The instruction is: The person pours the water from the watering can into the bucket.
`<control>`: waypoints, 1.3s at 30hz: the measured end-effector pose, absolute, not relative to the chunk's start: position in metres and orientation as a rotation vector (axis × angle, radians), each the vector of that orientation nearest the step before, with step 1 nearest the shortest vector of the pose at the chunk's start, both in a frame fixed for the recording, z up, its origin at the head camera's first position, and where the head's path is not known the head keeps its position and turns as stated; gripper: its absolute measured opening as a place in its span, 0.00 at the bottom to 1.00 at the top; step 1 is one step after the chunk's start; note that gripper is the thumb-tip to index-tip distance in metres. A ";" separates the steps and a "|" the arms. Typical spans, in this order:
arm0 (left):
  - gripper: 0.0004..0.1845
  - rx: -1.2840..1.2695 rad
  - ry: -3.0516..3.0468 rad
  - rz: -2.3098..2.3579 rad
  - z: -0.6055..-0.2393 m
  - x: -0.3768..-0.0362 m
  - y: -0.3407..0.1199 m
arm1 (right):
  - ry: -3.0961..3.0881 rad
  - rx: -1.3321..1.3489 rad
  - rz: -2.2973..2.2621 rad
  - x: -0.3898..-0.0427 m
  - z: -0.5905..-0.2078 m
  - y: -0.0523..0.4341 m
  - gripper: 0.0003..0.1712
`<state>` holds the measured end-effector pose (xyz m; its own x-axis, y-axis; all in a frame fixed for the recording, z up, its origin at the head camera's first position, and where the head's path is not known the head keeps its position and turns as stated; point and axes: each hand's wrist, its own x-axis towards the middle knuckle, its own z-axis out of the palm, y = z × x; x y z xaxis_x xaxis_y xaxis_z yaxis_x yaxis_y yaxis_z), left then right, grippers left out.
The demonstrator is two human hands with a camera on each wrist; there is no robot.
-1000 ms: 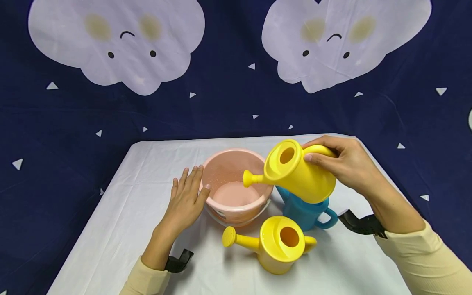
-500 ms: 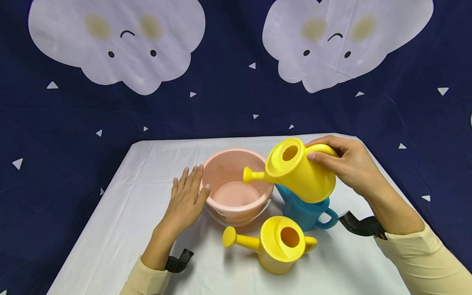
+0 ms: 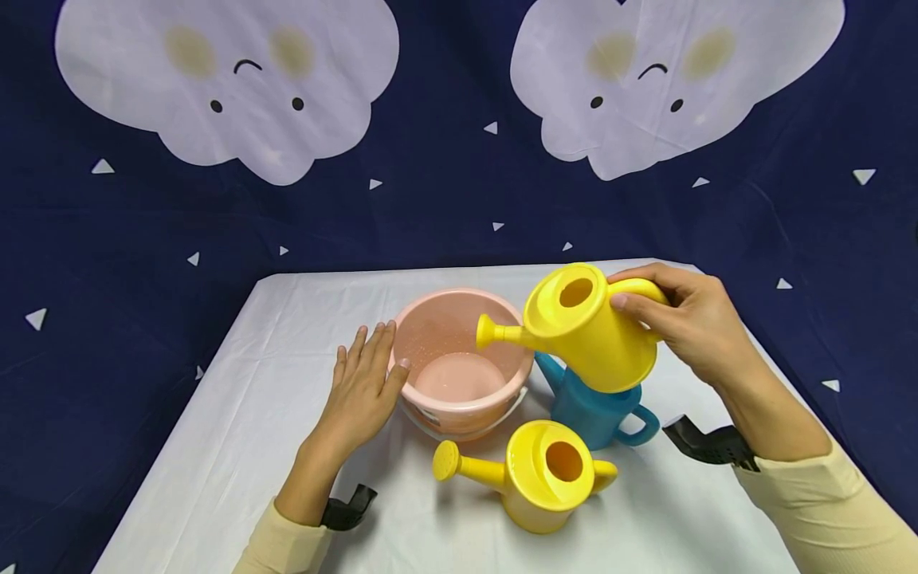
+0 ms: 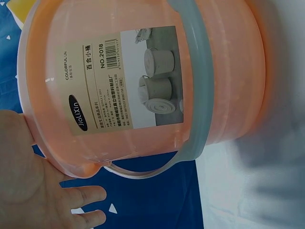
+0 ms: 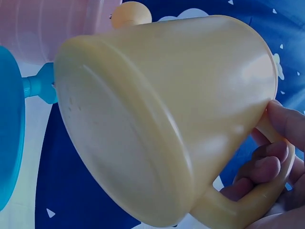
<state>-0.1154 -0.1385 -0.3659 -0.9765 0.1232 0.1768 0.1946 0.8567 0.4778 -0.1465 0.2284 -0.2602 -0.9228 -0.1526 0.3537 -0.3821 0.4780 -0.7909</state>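
My right hand (image 3: 692, 323) grips the handle of a yellow watering can (image 3: 602, 335), its fingers curled through the loop in the right wrist view. The can is held tilted in the air, its spout head (image 3: 486, 331) over the right part of a pink bucket (image 3: 459, 405). Inside the bucket, small droplets dot the wall. My left hand (image 3: 362, 395) lies with straight fingers against the bucket's left rim. In the left wrist view the bucket's side shows a label (image 4: 119, 76) and a pale handle (image 4: 200, 71).
A blue watering can (image 3: 591, 414) stands below the held can, partly hidden by it. A second yellow watering can (image 3: 541, 510) stands nearer, its spout pointing left. All rest on a white-covered table (image 3: 237, 446) before a dark blue cloud-print backdrop (image 3: 445, 215).
My right hand has drawn the yellow watering can slightly right and up, and the can tilts a little less. The left hand and the bucket have stayed in place.
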 end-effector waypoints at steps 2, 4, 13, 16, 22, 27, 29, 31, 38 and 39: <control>0.32 -0.248 -2.893 -0.768 -0.366 -0.115 -0.138 | -2.487 0.436 1.412 -0.146 -0.261 0.230 0.13; 0.32 -0.248 -2.892 -0.770 -0.366 -0.115 -0.138 | -2.482 0.420 1.407 -0.147 -0.262 0.231 0.14; 0.32 -0.246 -2.897 -0.775 -0.367 -0.114 -0.139 | -2.437 0.388 1.439 -0.147 -0.264 0.235 0.15; 0.32 -0.244 -2.899 -0.782 -0.367 -0.114 -0.139 | -2.414 0.384 1.471 -0.147 -0.264 0.236 0.14; 0.32 -0.240 -2.898 -0.774 -0.367 -0.114 -0.139 | -2.266 0.436 1.709 -0.148 -0.265 0.239 0.14; 0.33 -0.239 -2.902 -0.774 -0.366 -0.115 -0.139 | -2.145 0.435 1.850 -0.149 -0.267 0.240 0.15; 0.33 -0.238 -2.903 -0.775 -0.366 -0.115 -0.139 | -2.125 0.415 1.860 -0.150 -0.267 0.241 0.15; 0.33 -0.236 -2.902 -0.777 -0.366 -0.115 -0.139 | -2.110 0.394 1.859 -0.151 -0.268 0.241 0.16; 0.33 -0.236 -2.901 -0.776 -0.365 -0.114 -0.139 | -1.988 0.409 1.909 -0.154 -0.271 0.244 0.15; 0.33 -0.237 -2.901 -0.775 -0.365 -0.114 -0.139 | -1.963 0.417 1.925 -0.155 -0.271 0.244 0.15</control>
